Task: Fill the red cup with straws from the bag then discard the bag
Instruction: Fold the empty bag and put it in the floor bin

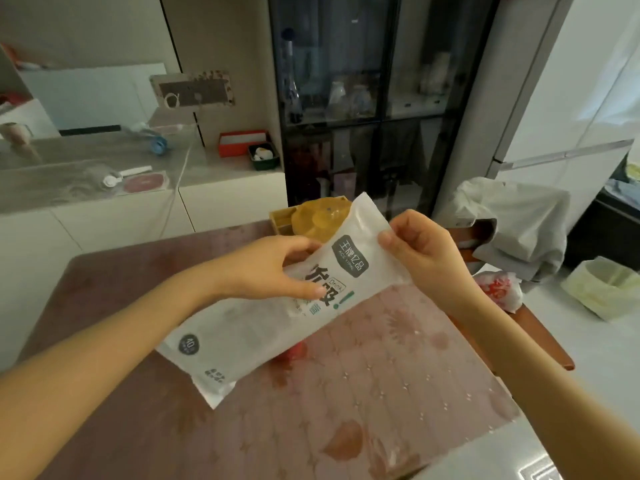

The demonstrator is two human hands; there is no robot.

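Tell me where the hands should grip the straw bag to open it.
Probably at the far top edge of the straw bag, one hand per face. The bag lies tilted, top away from the person; the right hand already pinches that end from the right, the left hand grips mid-bag from the left.

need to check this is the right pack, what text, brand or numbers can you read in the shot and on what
"王牌亿品" over "ACE YIPIN": grey badge on the white bag, near the right hand.
"Drink": small word by the large black characters mid-bag, beside the left hand; those characters are partly covered.
"40": dark circle, lower bag end.
Other small print: too blurred.
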